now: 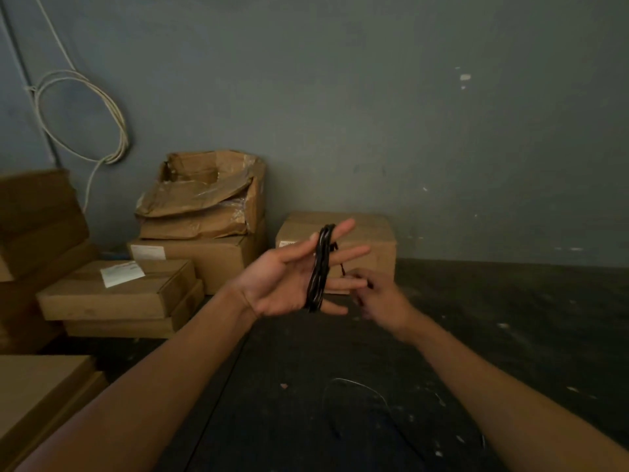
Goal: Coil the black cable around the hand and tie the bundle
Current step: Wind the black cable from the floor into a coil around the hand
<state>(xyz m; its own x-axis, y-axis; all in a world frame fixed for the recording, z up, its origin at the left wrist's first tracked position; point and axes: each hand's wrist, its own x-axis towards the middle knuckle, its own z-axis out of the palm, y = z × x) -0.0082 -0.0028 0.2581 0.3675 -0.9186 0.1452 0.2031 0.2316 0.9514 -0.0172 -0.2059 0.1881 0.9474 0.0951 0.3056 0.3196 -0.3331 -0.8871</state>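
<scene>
The left hand [289,284] is held palm up with the fingers straight and spread apart. The black cable [320,267] is wound in several turns around these four fingers, from the index finger down to the little finger. The right hand [377,294] is seen just beside the coil, blurred; its fingers are curled and seem to pinch a thin end of the cable. Cardboard boxes [190,233] are stacked by the grey wall [408,114], and a white cable [81,114] is hung there in loops.
</scene>
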